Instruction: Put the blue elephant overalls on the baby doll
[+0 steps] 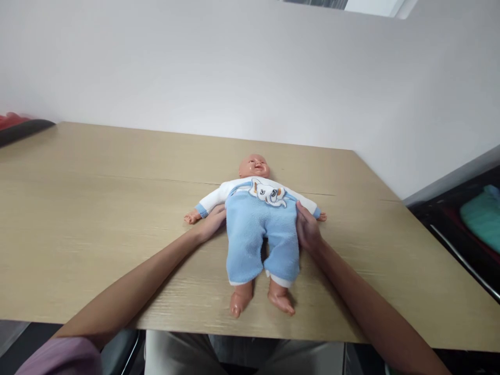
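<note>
A baby doll (246,224) lies on its back on the wooden table (117,219), head away from me and bare feet toward me. It wears a light blue and white romper with an elephant face (269,192) on the chest. Its arms are spread to both sides. My left hand (214,223) presses against the doll's left-hand side in the picture, its fingertips hidden behind the cloth. On the opposite side, my right hand (308,228) holds the doll's waist with the thumb along the blue fabric.
A pale wall (175,67) rises behind the table. At the far left are a dark-edged item (27,130) and something red (11,120). Beyond the right edge sits a dark container-like object with teal cloth (482,216). My lap shows below the front edge.
</note>
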A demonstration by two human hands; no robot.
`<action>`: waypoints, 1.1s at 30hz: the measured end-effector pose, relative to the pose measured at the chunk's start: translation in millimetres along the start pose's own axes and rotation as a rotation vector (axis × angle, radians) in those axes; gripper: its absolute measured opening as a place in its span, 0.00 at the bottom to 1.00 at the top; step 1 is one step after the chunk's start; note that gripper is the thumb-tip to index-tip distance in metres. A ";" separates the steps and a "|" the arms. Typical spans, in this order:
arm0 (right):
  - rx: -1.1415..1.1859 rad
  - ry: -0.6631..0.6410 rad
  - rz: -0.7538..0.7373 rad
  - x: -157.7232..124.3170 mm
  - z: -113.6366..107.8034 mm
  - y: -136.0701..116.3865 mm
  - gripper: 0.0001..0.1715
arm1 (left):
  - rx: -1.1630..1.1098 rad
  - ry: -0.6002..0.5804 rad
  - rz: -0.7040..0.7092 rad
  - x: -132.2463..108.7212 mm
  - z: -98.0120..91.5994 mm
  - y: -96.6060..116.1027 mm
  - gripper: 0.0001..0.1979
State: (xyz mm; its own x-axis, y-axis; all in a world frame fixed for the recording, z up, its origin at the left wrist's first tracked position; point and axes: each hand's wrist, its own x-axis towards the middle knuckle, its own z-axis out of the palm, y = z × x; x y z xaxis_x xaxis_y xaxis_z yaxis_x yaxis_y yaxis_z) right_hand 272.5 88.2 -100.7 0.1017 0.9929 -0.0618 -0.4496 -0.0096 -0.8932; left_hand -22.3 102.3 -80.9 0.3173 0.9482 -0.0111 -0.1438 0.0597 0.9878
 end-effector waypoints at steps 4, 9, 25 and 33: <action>-0.219 0.049 -0.150 10.9 -10.2 5.7 0.28 | 0.190 -0.074 0.099 1.0 -19.0 8.7 0.09; -0.372 0.074 -0.263 20.2 -21.4 10.1 0.29 | 0.228 0.021 0.258 4.5 -21.7 2.6 0.10; -0.658 0.011 -0.419 41.6 20.8 -14.7 0.31 | -0.061 0.169 0.228 9.9 -6.3 1.1 0.23; -0.883 -0.057 -0.471 75.1 62.1 -45.1 0.19 | 0.165 0.226 0.355 6.3 -4.9 -8.0 0.23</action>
State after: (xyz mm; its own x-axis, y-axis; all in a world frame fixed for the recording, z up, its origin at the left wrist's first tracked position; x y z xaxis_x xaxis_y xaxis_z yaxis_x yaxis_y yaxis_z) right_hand 245.3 170.6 -37.4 0.0466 0.9223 0.3837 0.4482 0.3240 -0.8332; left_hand -23.7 109.3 -89.6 0.0600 0.9464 0.3173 -0.0500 -0.3146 0.9479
